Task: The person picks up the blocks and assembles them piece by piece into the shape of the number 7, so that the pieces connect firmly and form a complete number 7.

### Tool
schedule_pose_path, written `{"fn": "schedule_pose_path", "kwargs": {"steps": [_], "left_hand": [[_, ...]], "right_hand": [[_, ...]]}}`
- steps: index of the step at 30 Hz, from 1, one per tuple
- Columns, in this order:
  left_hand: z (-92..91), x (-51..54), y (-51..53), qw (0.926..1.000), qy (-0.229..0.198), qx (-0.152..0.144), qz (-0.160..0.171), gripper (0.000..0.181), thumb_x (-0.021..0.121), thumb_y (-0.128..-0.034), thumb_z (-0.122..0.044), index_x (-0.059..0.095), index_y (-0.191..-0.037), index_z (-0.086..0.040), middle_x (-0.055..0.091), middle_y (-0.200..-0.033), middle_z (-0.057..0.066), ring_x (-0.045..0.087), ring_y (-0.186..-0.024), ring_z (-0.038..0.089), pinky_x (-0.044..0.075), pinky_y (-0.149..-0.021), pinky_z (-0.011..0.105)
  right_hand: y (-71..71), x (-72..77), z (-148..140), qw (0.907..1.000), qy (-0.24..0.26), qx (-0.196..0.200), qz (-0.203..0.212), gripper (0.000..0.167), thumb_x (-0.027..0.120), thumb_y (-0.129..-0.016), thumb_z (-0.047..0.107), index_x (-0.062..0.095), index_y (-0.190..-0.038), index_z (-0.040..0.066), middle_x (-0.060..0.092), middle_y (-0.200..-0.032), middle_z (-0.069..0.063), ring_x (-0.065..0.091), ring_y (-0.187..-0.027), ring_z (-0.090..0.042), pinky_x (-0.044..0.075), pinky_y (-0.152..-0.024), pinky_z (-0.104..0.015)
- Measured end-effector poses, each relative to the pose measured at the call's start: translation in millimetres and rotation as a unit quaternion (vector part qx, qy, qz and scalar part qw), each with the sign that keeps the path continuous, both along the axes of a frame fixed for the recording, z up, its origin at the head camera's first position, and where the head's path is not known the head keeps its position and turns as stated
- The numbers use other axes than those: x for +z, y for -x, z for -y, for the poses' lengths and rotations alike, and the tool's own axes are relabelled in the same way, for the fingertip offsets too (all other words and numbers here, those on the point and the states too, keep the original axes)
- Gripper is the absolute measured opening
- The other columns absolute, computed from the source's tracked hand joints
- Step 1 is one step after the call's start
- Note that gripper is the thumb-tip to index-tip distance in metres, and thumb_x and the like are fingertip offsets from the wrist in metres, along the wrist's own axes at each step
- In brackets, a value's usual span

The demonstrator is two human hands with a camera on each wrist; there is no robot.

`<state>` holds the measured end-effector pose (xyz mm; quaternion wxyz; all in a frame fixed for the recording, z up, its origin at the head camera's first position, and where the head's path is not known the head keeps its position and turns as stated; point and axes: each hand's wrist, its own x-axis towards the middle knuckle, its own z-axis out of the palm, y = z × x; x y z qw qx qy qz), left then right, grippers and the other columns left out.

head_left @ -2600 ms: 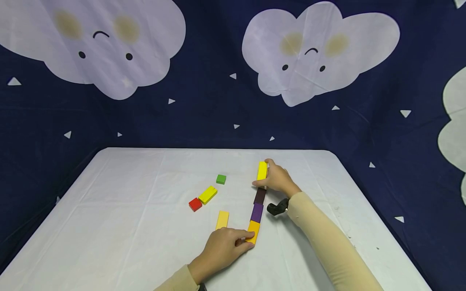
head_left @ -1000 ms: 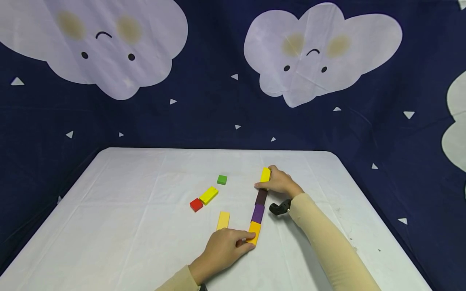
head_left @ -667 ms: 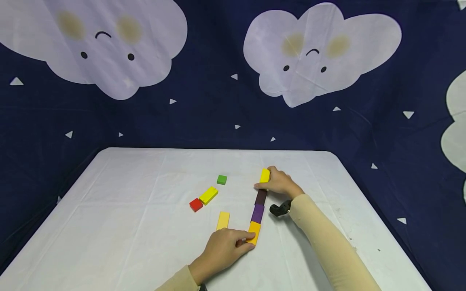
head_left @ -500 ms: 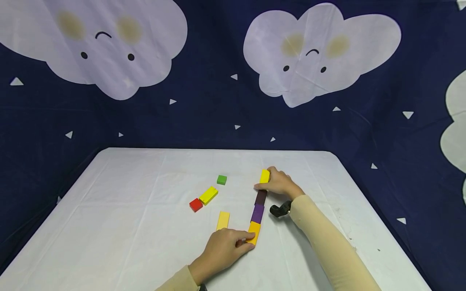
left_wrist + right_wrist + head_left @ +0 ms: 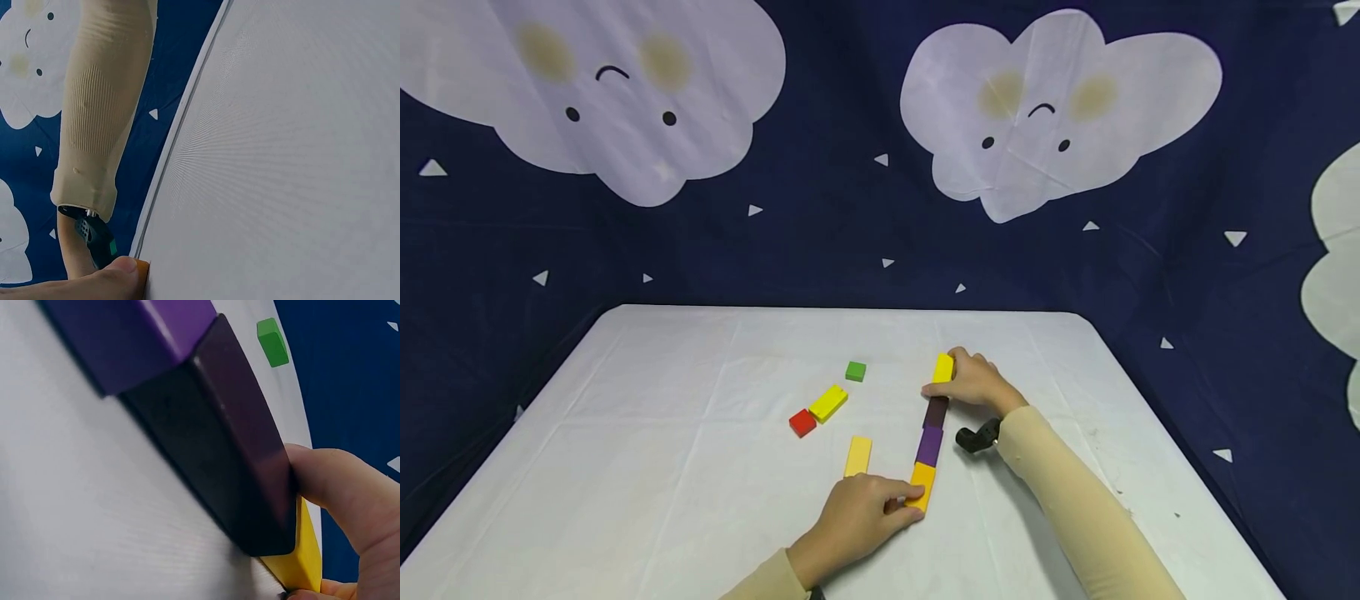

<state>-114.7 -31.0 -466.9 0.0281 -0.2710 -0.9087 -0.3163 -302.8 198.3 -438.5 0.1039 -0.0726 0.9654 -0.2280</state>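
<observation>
A row of blocks runs away from me on the white table. Nearest is an orange block (image 5: 922, 485), then a purple block (image 5: 929, 447), a dark brown block (image 5: 936, 412) and a bright yellow block (image 5: 943, 367) at the far end. My left hand (image 5: 859, 518) pinches the near end of the orange block between thumb and fingers. At the far end, my right hand (image 5: 973, 383) grips the yellow block, thumb on its left side. Seen from the right wrist, the dark brown block (image 5: 219, 456) meets the purple block (image 5: 144, 344), slightly offset, and appears to touch the yellow block (image 5: 300, 556).
Left of the row lie a pale yellow block (image 5: 858, 456), partly behind my left hand, a red block (image 5: 802, 422) close to a yellow block (image 5: 828, 403), and a small green block (image 5: 855, 372). A dark blue cloth with clouds (image 5: 1060, 108) hangs behind the table (image 5: 625, 467).
My right hand and the yellow block have come closer to me, up against the dark brown block. The row and my left hand have shifted slightly toward me. The loose blocks stay put.
</observation>
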Motion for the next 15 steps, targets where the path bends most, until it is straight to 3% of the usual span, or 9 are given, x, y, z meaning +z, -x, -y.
{"fn": "schedule_pose_path", "kwargs": {"steps": [15], "left_hand": [[3.1, 0.4, -1.9, 0.9999, -0.003, -0.011, 0.012, 0.031, 0.075, -0.0854, -0.045, 0.077, -0.112, -0.03, 0.044, -0.058, -0.021, 0.035, -0.051, -0.006, 0.025, -0.049, 0.015]], "right_hand": [[-9.2, -1.6, 0.0, 0.9998, 0.002, 0.003, -0.02, 0.103, 0.078, -0.065, 0.07, 0.046, -0.141, 0.009, 0.054, -0.103, -0.009, 0.049, -0.094, -0.024, 0.04, -0.075, -0.033]]}}
